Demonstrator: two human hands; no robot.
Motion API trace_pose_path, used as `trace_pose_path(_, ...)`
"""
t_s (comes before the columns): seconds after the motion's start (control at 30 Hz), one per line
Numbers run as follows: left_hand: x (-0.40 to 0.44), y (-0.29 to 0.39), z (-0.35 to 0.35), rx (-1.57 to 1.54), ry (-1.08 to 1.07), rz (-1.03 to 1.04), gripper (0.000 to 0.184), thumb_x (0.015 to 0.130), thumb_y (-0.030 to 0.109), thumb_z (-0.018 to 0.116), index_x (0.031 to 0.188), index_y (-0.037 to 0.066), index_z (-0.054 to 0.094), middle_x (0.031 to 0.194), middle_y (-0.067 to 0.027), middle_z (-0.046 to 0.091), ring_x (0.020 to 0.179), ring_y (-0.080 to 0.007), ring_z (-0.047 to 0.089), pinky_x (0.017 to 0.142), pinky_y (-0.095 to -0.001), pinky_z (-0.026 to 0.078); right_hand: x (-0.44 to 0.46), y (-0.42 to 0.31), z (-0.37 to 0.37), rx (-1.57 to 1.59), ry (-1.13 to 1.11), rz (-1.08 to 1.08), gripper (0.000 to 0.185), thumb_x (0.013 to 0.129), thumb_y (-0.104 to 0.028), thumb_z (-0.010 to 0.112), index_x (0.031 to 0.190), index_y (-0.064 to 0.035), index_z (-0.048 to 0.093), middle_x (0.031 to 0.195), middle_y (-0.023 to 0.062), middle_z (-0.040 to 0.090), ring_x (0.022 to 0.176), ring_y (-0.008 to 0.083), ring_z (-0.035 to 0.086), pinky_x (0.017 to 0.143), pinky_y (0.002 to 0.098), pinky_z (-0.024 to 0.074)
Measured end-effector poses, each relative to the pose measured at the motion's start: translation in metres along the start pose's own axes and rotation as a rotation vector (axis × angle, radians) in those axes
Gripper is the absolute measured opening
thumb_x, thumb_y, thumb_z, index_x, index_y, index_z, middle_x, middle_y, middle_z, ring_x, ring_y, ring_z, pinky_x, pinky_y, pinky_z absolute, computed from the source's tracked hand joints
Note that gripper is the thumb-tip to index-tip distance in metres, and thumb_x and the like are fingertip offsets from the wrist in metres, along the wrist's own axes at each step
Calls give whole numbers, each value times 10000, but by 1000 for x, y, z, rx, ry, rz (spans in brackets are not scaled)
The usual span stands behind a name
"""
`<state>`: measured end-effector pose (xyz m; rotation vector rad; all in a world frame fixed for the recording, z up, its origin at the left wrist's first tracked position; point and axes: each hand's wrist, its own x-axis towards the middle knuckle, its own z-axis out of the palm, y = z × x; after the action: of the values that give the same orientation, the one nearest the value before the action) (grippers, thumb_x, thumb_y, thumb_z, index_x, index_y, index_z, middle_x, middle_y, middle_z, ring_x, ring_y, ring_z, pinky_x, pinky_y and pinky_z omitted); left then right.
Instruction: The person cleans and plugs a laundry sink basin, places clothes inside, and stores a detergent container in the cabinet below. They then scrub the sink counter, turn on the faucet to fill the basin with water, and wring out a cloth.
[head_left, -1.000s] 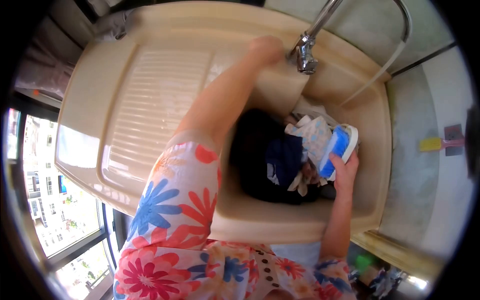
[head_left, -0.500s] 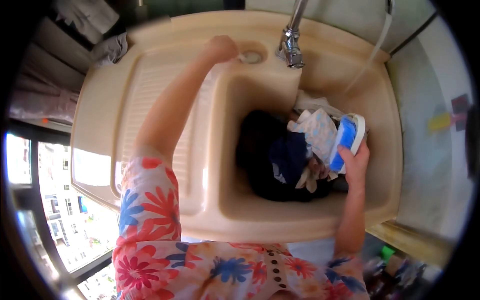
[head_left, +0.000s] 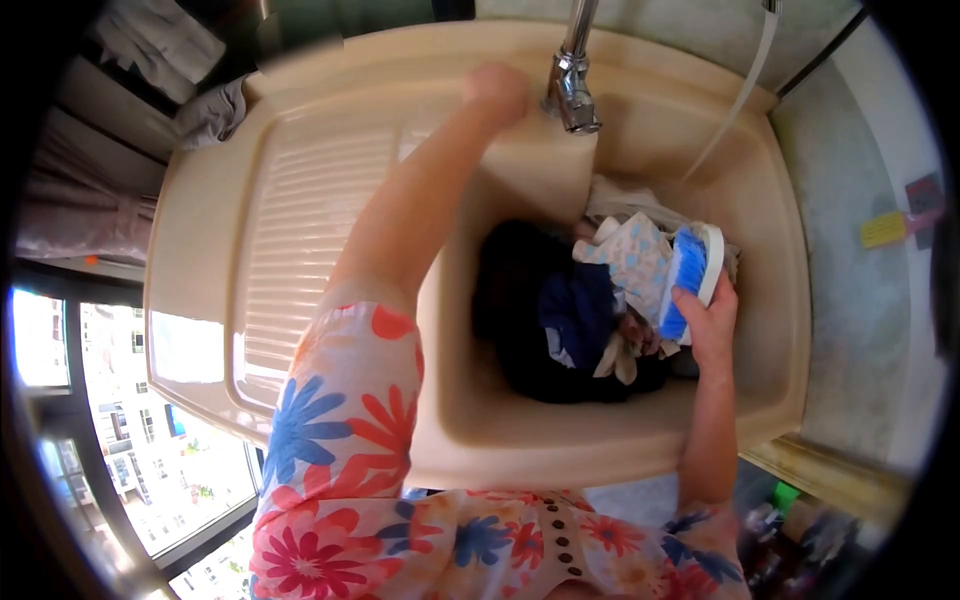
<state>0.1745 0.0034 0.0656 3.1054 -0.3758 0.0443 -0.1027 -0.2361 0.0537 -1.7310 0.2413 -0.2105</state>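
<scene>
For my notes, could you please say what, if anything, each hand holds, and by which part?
Right hand: the brush, by its near end. Left hand: cannot be told.

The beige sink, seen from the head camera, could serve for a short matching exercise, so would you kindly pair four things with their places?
1. White brush with blue bristles
2. Shiny chrome faucet
3. Beige ribbed washboard
4. Crumpled navy-blue cloth

A. At the far side of the smooth beige basin
B. In the basin, against black fabric
C. In the bare right hand
D. Left of the basin

Pairs: 1-C, 2-A, 3-D, 4-B
</scene>
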Motion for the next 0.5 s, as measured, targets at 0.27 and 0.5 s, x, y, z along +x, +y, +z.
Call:
trace_pose_path(0.27,5,-42,6,40,-135,-10,201,763,301,617,862,141,686,925,-76,646,915,-234,599,727,-358,491,0,-5,-5,-19,1,-12,391,701,-49,617,1076,3,521,916,32,581,791,97,532,738,239,437)
trace_pose_path(0.5,-15,-47,9,-6,-160,-28,216,738,275,580,868,136,681,942,-85,643,884,-242,599,746,-368,482,-1,-7,-7,7,25,-27,367,695,-58,624,1044,0,526,909,31,580,783,93,529,727,234,433)
